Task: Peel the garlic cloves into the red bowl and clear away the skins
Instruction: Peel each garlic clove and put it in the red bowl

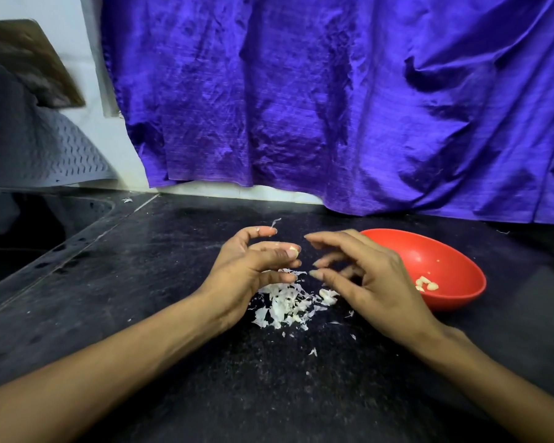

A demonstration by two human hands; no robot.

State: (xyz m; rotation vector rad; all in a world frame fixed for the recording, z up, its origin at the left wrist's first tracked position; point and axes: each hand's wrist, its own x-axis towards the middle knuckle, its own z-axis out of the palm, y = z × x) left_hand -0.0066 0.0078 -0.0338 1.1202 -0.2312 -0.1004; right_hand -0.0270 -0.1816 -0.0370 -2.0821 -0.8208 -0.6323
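**Both hands hover over the garlic skins**

On the black stone counter (160, 314), the left hand (250, 266) and right hand (362, 276), fingers loosely spread and grasping nothing, flank the pile of white papery garlic skins (285, 303). Peeled pale garlic cloves (426, 284) lie in the red plastic bowl (454, 270) rightward.

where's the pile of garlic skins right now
In the head view the garlic skins lie heaped on the dark counter, between and just under the left hand and right hand, left of the red bowl.
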